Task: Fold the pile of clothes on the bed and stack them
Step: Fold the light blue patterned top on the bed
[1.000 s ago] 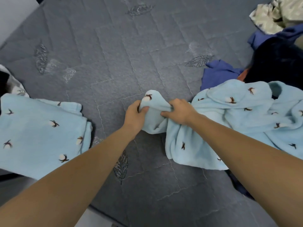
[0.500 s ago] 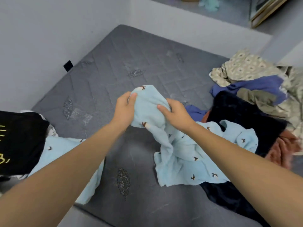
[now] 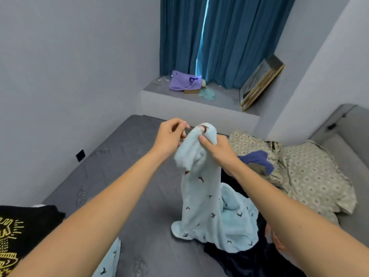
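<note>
Light-blue fleece garment w/ small bird print now lifted off mattress; 1 s ago it lay bunched on the bed. Top end held up, lower part trails onto the unfolded pile at right. R hand grips top edge, thumb over fabric. L hand pinches same edge w/ fingertips. Judgement: hunting for corners/waistband before spreading flat. Folded blue piece and black printed tee sit at left, so stack is started.

No words or numbers can be read here; the black shirt at the lower left has a yellow print, but its shapes are too cut off to read
</note>
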Available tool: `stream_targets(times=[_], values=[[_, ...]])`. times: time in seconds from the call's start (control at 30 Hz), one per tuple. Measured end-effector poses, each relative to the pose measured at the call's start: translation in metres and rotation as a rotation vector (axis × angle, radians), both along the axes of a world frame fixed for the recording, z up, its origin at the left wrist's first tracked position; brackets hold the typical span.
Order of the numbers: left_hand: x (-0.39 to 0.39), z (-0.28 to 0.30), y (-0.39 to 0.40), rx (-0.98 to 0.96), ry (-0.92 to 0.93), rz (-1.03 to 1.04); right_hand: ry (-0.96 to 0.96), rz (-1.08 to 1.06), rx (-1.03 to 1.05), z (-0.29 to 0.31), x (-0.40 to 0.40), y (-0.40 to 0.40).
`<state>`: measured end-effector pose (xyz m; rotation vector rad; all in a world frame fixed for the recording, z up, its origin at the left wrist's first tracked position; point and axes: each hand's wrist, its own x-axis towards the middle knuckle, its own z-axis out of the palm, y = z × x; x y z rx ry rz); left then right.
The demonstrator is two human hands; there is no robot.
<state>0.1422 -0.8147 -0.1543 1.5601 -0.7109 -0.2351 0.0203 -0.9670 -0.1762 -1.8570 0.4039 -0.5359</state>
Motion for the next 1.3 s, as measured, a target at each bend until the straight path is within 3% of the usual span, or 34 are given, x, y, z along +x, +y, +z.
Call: stream_targets(times=[0.17, 0.33, 0.5, 0.93, 1.07, 1.3], values=[[-0.032, 0.004, 0.003, -0.031, 0.054, -0.094, -0.094, -0.14, 0.09, 0.036, -0.032, -0.006], [-0.063, -0.015, 0.001, -0.062, 0.202, -0.27, -0.133, -0.177, 0.054, 0.065, -0.044, -0.013], [-0.065, 0.017, -0.033, -0.189, 0.098, -0.102, -0.144, -0.177, -0.082, 0.089, -0.051, -0.028], [-0.089, 0.104, -0.111, -0.236, -0.068, -0.334, 0.014, -0.05, -0.54, 0.218, -0.107, -0.095], [-0.101, 0.087, -0.11, -0.239, -0.01, -0.351, 0.019, -0.066, -0.574, 0.223, -0.114, -0.098], [-0.114, -0.003, -0.09, 0.061, 0.062, -0.458, -0.031, -0.175, -0.502, 0.21, -0.126, -0.106]])
